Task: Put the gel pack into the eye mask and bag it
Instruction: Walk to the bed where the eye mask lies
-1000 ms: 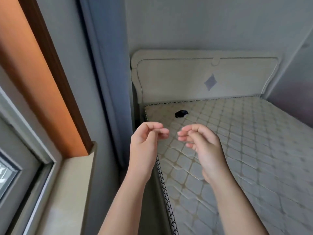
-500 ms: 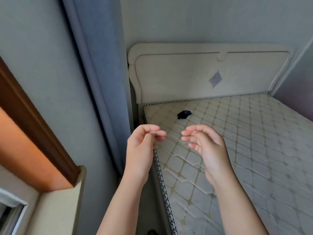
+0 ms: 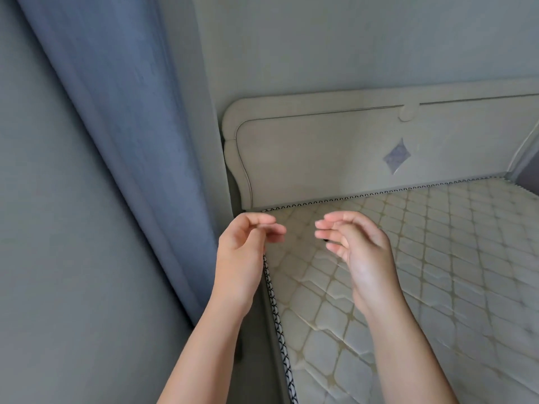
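My left hand (image 3: 245,252) hovers over the left edge of the bare quilted mattress (image 3: 423,272), fingers loosely curled, holding nothing. My right hand (image 3: 355,246) is raised beside it over the mattress, fingers relaxed and empty. A small dark object (image 3: 325,239) on the mattress near the headboard is almost wholly hidden behind my right fingers. No eye mask, gel pack or bag can be made out.
A pale padded headboard (image 3: 335,158) stands behind the mattress. A blue-grey curtain (image 3: 122,126) hangs at the left against a grey wall (image 3: 52,258). A narrow gap runs between wall and bed.
The view has swung right and up: the window frame and sill have left the picture. Both hands stay raised and empty; the dark object is now covered by my right fingers.
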The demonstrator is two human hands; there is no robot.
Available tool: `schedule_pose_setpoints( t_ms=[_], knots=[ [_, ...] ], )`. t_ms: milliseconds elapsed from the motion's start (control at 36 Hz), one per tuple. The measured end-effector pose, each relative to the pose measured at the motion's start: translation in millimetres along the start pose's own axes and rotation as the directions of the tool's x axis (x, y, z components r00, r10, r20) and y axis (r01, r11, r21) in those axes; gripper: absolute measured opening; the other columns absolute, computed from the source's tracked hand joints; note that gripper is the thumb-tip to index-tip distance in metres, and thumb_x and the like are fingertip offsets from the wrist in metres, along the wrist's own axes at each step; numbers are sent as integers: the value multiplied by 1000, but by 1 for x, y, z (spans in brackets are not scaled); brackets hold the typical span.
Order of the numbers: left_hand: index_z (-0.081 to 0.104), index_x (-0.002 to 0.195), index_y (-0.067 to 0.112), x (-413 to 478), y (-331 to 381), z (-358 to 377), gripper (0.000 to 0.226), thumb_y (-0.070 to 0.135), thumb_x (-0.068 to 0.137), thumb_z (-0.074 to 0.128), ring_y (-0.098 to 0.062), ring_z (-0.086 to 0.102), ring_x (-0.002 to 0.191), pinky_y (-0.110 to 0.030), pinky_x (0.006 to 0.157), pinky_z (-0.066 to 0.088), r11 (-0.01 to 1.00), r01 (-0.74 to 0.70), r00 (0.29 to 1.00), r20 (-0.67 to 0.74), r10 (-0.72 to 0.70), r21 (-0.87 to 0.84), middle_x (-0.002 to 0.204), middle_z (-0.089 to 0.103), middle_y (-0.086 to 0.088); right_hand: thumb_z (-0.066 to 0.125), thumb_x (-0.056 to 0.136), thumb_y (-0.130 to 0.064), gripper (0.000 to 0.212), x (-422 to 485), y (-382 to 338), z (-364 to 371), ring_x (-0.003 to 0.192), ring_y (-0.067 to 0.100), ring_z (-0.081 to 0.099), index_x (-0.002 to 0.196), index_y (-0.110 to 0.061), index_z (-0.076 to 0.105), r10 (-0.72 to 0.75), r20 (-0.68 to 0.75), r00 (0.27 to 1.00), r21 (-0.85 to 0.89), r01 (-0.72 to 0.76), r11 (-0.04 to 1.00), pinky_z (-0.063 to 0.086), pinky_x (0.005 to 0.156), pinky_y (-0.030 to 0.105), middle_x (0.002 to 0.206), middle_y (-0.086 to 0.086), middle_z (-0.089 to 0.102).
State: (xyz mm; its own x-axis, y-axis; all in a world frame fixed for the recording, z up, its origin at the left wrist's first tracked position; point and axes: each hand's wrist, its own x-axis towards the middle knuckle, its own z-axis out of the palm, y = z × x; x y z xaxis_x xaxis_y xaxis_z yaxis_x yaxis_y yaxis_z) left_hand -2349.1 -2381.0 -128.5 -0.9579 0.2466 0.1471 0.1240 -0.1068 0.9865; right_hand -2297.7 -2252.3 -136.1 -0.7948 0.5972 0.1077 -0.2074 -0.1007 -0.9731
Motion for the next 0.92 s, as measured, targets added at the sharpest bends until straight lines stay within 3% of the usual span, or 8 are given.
schedule_pose_setpoints(
  t_ms=[222, 361, 500, 667, 917],
  knots=[
    [60, 80, 16, 46, -20, 16, 31, -4, 89, 37, -2, 65, 64, -5, 59, 44, 999, 54, 999, -7, -54, -6, 66, 70, 6, 42, 89, 0, 31, 48, 18, -9, 67, 5, 66, 74, -19, 61, 29, -15, 999, -18, -29, 999, 44, 70, 24, 67, -9, 71],
    [59, 81, 19, 62, -29, 21, 30, -1, 90, 38, -3, 65, 67, -13, 63, 43, 997, 76, 997, -6, -76, 25, 67, 71, 8, 42, 89, 0, 30, 64, 26, -14, 67, 5, 66, 75, -19, 61, 48, -35, 998, -22, -49, 999, 44, 70, 25, 67, -8, 71],
    [60, 79, 20, 81, -41, 26, 31, -1, 90, 40, -2, 65, 66, -6, 57, 43, 994, 104, 995, -9, -104, 12, 66, 71, 8, 43, 89, -1, 31, 82, 34, -12, 66, 5, 66, 73, -20, 61, 63, -41, 997, -34, -65, 997, 44, 70, 25, 67, -8, 71],
    [60, 79, 18, 106, -52, 29, 29, 0, 91, 40, -3, 65, 65, -20, 66, 42, 989, 145, 989, -15, -145, 3, 66, 70, 8, 43, 89, -2, 30, 106, 42, -7, 65, 5, 66, 74, -20, 62, 84, -64, 994, -55, -88, 995, 43, 69, 25, 67, -8, 71],
    [58, 79, 16, 166, -64, 44, 29, -2, 90, 39, 0, 62, 59, -22, 65, 40, 984, 159, 987, 48, -156, -77, 60, 69, 10, 43, 91, -1, 27, 155, 47, 7, 60, 3, 63, 75, -16, 59, 90, -128, 988, -79, -101, 992, 42, 62, 20, 63, -7, 69]
  ],
)
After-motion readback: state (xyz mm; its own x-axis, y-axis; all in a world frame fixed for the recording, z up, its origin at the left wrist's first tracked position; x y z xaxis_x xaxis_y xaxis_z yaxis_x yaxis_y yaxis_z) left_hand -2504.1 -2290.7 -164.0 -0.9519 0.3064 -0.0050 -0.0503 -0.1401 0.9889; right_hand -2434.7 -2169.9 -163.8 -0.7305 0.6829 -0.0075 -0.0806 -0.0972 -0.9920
